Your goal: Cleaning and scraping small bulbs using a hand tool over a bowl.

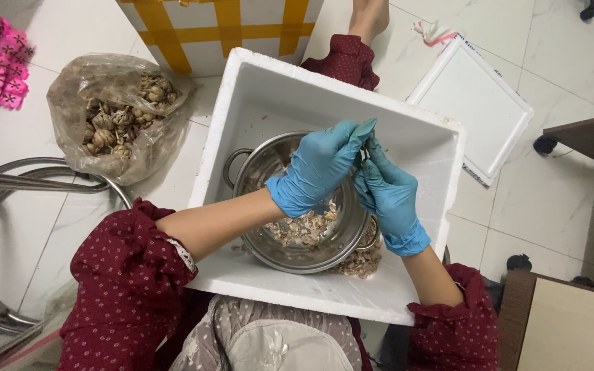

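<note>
Both my hands wear blue gloves and meet above a steel pot [256, 161] that stands inside a white foam box [242, 82]. My left hand [317, 168] and my right hand [388, 196] pinch one small dark piece [364, 154] between their fingertips; it is mostly hidden by the fingers. Broken pale shell bits [304, 227] lie in the pot's bottom, and more lie heaped in the box beside the pot at the lower right [362, 262].
A clear plastic bag of brown shelled lumps [115, 117] lies on the floor to the left. The foam lid [472, 103] lies at the right. A yellow-taped box [221, 27], pink flowers [1, 65], a metal stool frame [8, 182] and dark furniture [586, 137] surround.
</note>
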